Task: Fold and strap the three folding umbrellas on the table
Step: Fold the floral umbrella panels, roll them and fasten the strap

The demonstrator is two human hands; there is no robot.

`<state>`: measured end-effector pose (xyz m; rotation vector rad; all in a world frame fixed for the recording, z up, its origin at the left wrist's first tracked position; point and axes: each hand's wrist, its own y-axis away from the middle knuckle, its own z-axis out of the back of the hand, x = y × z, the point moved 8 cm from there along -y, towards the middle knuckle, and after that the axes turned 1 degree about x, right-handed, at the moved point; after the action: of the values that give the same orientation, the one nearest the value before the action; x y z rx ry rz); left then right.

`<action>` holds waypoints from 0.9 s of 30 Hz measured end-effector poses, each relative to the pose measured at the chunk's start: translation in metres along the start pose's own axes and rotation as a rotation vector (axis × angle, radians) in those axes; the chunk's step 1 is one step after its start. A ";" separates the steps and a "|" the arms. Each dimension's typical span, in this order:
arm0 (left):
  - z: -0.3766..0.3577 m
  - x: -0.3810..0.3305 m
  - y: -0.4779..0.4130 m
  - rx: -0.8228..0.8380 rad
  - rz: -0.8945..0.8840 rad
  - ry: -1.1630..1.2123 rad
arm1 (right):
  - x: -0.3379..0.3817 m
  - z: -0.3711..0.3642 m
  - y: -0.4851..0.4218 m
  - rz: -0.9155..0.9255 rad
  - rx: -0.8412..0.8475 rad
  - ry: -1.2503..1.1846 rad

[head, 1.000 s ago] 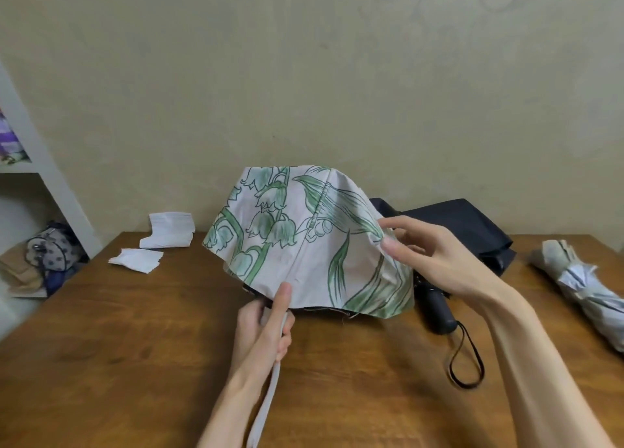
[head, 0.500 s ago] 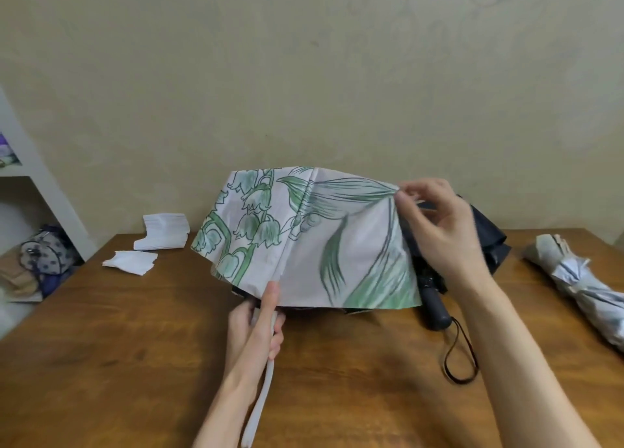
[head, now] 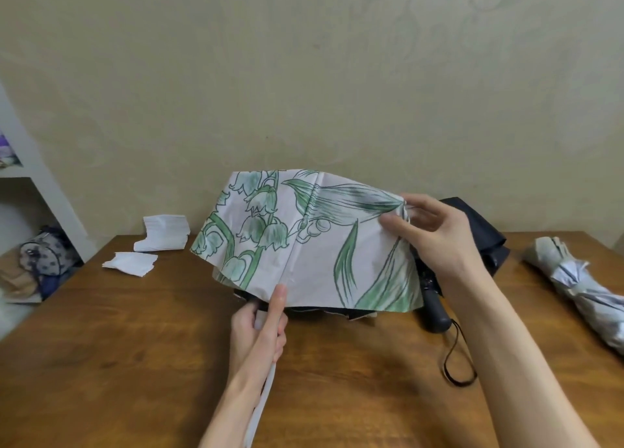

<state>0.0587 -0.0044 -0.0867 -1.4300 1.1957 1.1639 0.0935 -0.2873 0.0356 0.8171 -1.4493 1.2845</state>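
Head view. I see the floral umbrella [head: 314,245] half collapsed just above the middle of the wooden counter [head: 135,363]. Its canopy is thin, matte, pale pink fabric printed with green bell flowers and long leaves, and it is creased along the ribs into flat panels. The left hand [head: 260,332] has its grip clamped on the white handle below the canopy, with the forefinger laid straight against the hem. A white strap [head: 260,403] hangs from that hand. The right hand [head: 435,234] has its grip pinched on a gathered fold at the canopy's right edge.

Behind it lies a black umbrella [head: 486,231], loose and crumpled, with a smooth cylindrical handle and a thin cord loop [head: 456,363]. At the right edge lies a grey umbrella [head: 580,285], twisted into a roll. Two stacks of white paper [head: 162,233] lie at the far left. A white shelf [head: 37,177] holds a dotted pouch [head: 40,255].
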 end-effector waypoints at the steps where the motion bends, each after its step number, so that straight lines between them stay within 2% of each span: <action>1: 0.000 0.000 0.000 -0.002 0.002 0.005 | 0.001 -0.001 0.000 0.001 0.015 -0.142; 3: 0.000 0.001 0.000 -0.006 0.003 0.012 | 0.007 -0.007 0.001 -0.023 0.076 -0.459; 5: 0.000 0.003 0.000 -0.014 0.002 0.020 | 0.008 -0.010 0.000 -0.048 0.114 -0.652; 6: 0.001 0.003 0.000 -0.018 0.003 0.024 | 0.005 -0.011 0.000 -0.070 0.125 -0.630; 9: 0.001 0.003 0.001 -0.026 -0.007 0.025 | -0.013 -0.007 0.001 -0.183 0.162 -0.120; 11: 0.004 0.001 0.001 -0.049 -0.015 0.027 | -0.019 -0.004 0.001 -0.216 0.188 0.040; 16: 0.007 0.002 -0.001 -0.094 -0.021 0.026 | -0.017 0.003 -0.002 -0.150 0.049 -0.030; 20: 0.007 0.003 0.000 -0.111 -0.038 0.006 | -0.031 -0.015 0.001 -0.207 0.122 -0.064; 22: 0.008 0.005 0.000 -0.121 -0.040 -0.001 | -0.031 -0.015 0.002 -0.201 0.107 -0.065; 25: 0.009 0.009 -0.003 -0.126 -0.034 -0.024 | -0.022 -0.006 0.001 -0.120 0.045 -0.007; 27: 0.007 0.011 -0.004 -0.124 -0.030 -0.032 | -0.012 -0.006 0.000 -0.020 0.105 0.088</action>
<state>0.0627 0.0016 -0.0981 -1.5106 1.0921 1.2548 0.0981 -0.2830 0.0241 0.8317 -1.3101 1.3737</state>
